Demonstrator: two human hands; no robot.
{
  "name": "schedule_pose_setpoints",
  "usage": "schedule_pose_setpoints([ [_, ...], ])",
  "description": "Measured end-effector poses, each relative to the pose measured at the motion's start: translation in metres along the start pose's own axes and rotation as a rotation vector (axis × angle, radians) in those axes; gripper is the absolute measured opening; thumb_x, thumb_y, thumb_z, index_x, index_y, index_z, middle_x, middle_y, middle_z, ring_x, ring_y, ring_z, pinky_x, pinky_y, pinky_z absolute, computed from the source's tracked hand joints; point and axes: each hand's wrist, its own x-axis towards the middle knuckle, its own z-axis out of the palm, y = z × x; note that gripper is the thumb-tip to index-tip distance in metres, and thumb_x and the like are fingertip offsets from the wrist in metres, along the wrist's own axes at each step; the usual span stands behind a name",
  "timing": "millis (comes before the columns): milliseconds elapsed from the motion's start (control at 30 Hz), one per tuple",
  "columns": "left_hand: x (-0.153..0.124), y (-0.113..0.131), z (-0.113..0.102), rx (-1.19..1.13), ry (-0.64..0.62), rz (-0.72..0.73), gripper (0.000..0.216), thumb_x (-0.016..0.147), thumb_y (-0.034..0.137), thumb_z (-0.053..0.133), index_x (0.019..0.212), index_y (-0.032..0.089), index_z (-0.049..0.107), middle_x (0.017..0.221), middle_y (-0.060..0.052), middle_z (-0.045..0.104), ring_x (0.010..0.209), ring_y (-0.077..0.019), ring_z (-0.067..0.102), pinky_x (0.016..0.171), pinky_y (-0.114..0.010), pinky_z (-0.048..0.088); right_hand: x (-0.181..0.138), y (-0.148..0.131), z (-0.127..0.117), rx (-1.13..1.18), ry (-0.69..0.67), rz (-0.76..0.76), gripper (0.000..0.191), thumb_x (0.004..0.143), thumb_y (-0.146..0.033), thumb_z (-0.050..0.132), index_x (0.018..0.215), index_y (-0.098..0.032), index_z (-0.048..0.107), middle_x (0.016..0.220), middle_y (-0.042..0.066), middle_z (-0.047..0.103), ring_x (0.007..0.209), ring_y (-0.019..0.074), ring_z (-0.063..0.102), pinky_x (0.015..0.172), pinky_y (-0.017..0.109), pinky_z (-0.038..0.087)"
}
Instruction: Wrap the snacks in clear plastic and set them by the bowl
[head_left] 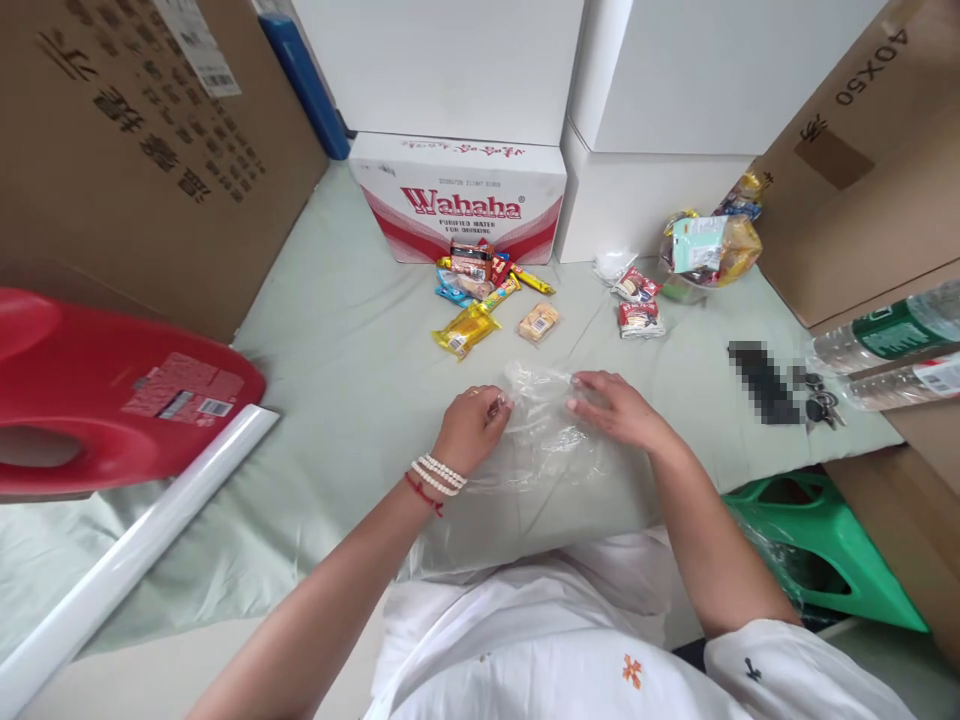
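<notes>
A clear plastic bag (544, 440) lies flat on the pale green sheet (345, 350) in front of me. My left hand (471, 428) is closed, pinching the bag's top edge at its left corner. My right hand (619, 408) grips the same edge at the right, fingers curled on the plastic. Beyond the bag lies a small heap of wrapped snacks (487, 285), with a yellow packet (465, 330) and a tan biscuit packet (538, 321) nearest to my hands.
A Wahaha water carton (457, 195) and white boxes stand at the back. Brown cartons flank both sides. A red plastic stool (90, 395) and white roll (135, 540) lie left. Two snack packets (639, 303), a filled bag (709, 250), bottles (885, 355), keys (821, 405), a green stool (817, 545) sit right.
</notes>
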Motion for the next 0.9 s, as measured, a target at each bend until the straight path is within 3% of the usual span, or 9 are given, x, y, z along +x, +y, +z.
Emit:
schedule_pose_setpoints([
  [67,-0.003,0.006,0.001,-0.122,-0.014,0.064,0.030,0.093,0.044,0.052,0.074,0.022,0.060,0.069,-0.001,0.059,0.068,-0.0177,0.054,0.069,-0.030,0.041,0.011,-0.003,0.007,0.078,-0.047,0.015,0.045,0.079,-0.057,0.075,0.111,-0.025,0.073,0.101,0.007,0.072,0.094,0.0242,0.063,0.084,0.035,0.048],
  [167,-0.008,0.007,-0.004,-0.313,-0.022,-0.010,0.035,0.093,0.050,0.054,0.074,0.021,0.060,0.063,0.003,0.054,0.063,-0.0140,0.049,0.064,-0.027,0.039,0.024,0.001,0.020,0.284,-0.083,0.117,0.042,0.082,-0.061,0.069,0.094,-0.021,0.070,0.077,-0.001,0.063,0.068,0.0149,0.053,0.064,0.027,0.043],
  [367,-0.002,-0.031,-0.018,-0.530,0.320,-0.346,0.033,0.089,0.051,0.056,0.074,0.021,0.055,0.062,0.003,0.053,0.059,-0.0132,0.052,0.062,-0.026,0.045,0.029,0.018,0.023,0.501,0.139,0.204,0.037,0.078,-0.057,0.069,0.081,-0.021,0.062,0.064,-0.005,0.048,0.058,0.0118,0.044,0.056,0.025,0.043],
  [467,-0.001,-0.041,-0.022,-0.339,0.532,-0.418,0.032,0.085,0.051,0.061,0.092,0.020,0.058,0.076,0.000,0.059,0.069,-0.0169,0.060,0.068,-0.031,0.051,0.027,0.019,0.023,0.427,0.156,0.316,0.034,0.079,-0.055,0.067,0.080,-0.022,0.059,0.060,-0.005,0.050,0.053,0.0124,0.045,0.051,0.025,0.041],
  [567,-0.009,-0.033,-0.024,0.066,0.680,-0.195,0.039,0.086,0.046,0.064,0.111,0.016,0.060,0.108,-0.013,0.066,0.105,-0.0268,0.064,0.092,-0.044,0.052,0.027,0.018,0.025,0.320,0.164,0.345,0.031,0.082,-0.053,0.064,0.081,-0.023,0.058,0.057,-0.006,0.051,0.048,0.0126,0.046,0.049,0.025,0.038],
  [633,-0.017,-0.027,-0.024,0.290,0.517,0.053,0.033,0.093,0.041,0.057,0.116,0.017,0.064,0.121,-0.016,0.067,0.127,-0.0314,0.057,0.109,-0.053,0.042,0.026,0.020,0.023,0.239,0.157,0.318,0.030,0.084,-0.052,0.061,0.082,-0.022,0.059,0.055,-0.006,0.051,0.048,0.0128,0.047,0.051,0.025,0.037],
  [700,-0.027,-0.025,-0.022,0.428,0.249,0.207,0.033,0.099,0.038,0.050,0.121,0.020,0.067,0.132,-0.015,0.068,0.139,-0.0324,0.050,0.119,-0.057,0.030,0.022,0.025,0.017,0.133,0.148,0.295,0.031,0.086,-0.052,0.058,0.082,-0.021,0.061,0.055,-0.005,0.052,0.050,0.0131,0.048,0.054,0.025,0.037],
  [800,-0.042,-0.036,-0.016,0.547,0.007,0.216,0.044,0.103,0.038,0.042,0.141,0.022,0.060,0.153,-0.014,0.056,0.147,-0.0324,0.045,0.123,-0.060,0.021,0.018,0.035,-0.003,-0.097,0.110,0.277,0.036,0.088,-0.054,0.056,0.083,-0.020,0.065,0.061,-0.002,0.056,0.057,0.0147,0.051,0.058,0.026,0.037],
  [900,-0.054,-0.048,-0.012,0.598,-0.060,0.192,0.054,0.105,0.040,0.037,0.156,0.023,0.045,0.165,-0.013,0.039,0.153,-0.0320,0.037,0.125,-0.063,0.016,0.028,0.028,-0.025,-0.408,0.183,0.194,0.041,0.091,-0.057,0.056,0.091,-0.019,0.071,0.079,0.004,0.065,0.070,0.0186,0.057,0.065,0.029,0.039],
])
